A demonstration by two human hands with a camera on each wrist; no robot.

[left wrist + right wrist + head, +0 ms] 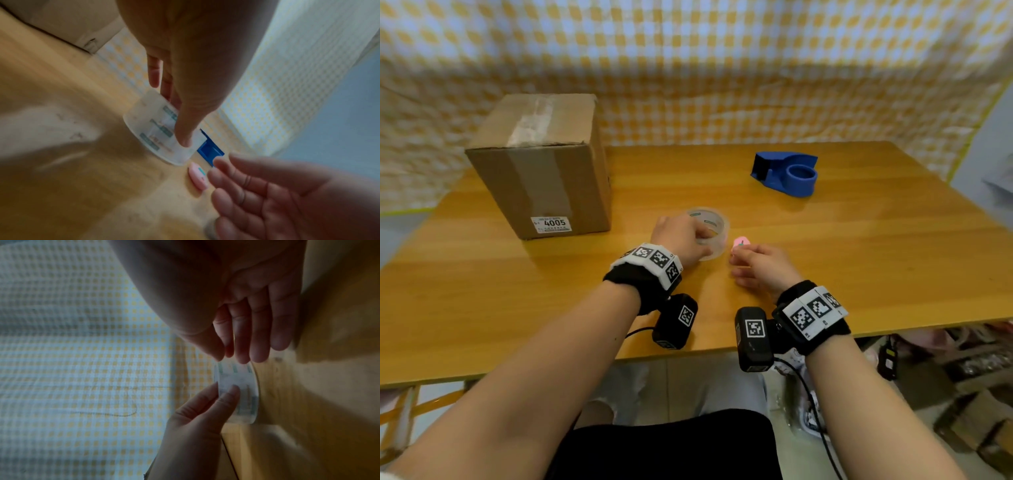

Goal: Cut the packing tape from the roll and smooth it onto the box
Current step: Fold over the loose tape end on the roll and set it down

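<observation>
The tape roll (708, 229) lies flat on the wooden table (859, 246), right of the box (541, 164); the left hand (681, 240) grips its rim; the right hand (763, 267), fingers relaxed, touches a small pink object (740, 242) beside the roll.

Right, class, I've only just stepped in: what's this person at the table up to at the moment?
A person sits at a wooden table. Their left hand grips a clear roll of packing tape lying on the table. Their right hand reaches with loose fingers to a small pink object beside the roll, without clearly gripping it. The brown cardboard box, already taped, stands to the left. A blue tape dispenser sits untouched farther back.
</observation>
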